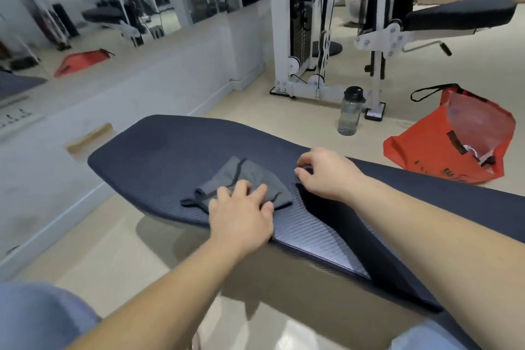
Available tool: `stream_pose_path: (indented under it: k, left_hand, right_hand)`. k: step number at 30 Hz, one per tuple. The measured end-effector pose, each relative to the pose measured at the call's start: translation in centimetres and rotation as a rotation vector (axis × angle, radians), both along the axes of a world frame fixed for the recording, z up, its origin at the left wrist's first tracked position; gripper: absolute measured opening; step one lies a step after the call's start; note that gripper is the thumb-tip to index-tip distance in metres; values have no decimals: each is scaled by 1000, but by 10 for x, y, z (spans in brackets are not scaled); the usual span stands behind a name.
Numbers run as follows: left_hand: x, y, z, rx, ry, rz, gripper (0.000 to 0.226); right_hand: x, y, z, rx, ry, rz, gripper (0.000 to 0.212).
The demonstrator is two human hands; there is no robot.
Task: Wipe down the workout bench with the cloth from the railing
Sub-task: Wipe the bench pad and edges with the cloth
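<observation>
Bench (170, 145): dark padded top, ribbed texture. Grey cloth (250, 176) lies flat on it, near front edge. Both hands rest on the pad.

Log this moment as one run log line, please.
stage: wiping | left hand: flat on grey cloth | right hand: fingers curled, resting on workout bench | cloth: on bench pad
</observation>
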State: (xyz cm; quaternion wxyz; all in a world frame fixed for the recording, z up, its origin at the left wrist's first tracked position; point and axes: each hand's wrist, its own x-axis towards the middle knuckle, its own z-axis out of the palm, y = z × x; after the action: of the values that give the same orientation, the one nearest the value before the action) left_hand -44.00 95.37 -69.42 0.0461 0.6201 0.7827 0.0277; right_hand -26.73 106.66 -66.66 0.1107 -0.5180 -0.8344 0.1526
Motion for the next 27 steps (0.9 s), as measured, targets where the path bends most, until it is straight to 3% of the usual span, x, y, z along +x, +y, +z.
stream_pose_path:
  k: [3, 7, 9, 13, 15, 17, 22, 24, 27]
  left_hand:
    - [23, -19, -8, 78, -72, -387, 47]
    - [-51, 0, -4, 79, -81, -740, 42]
    - [-100, 9, -7, 117, -33, -621, 42]
    - [-158, 20, -8, 112, 44, 37, 49]
    - [-146, 26, -3, 65, 8, 229, 48]
    - [-120, 29, -1, 42, -47, 149, 50]
    - [-91, 54, 2, 9, -195, -412, 50]
    - [-86, 91, -2, -9, -195, -449, 46]
    - [-45, 144, -7, -2, -167, -292, 41]
  right_hand:
    - [-16, 5, -6, 32, -56, 3, 28]
    - [-34, 14, -10, 48, -44, -45, 30]
    - [-40, 19, -11, 29, 24, -92, 32]
    - [-54, 30, -17, 26, 21, -132, 33]
    - [-62, 36, -22, 34, 11, -134, 32]
    - [-70, 43, -26, 39, 8, -142, 31]
    - [-78, 63, -35, 40, 102, -192, 34]
    - [-76, 71, -36, 73, 163, -241, 35]
    - [-70, 77, -36, 108, 214, -285, 39]
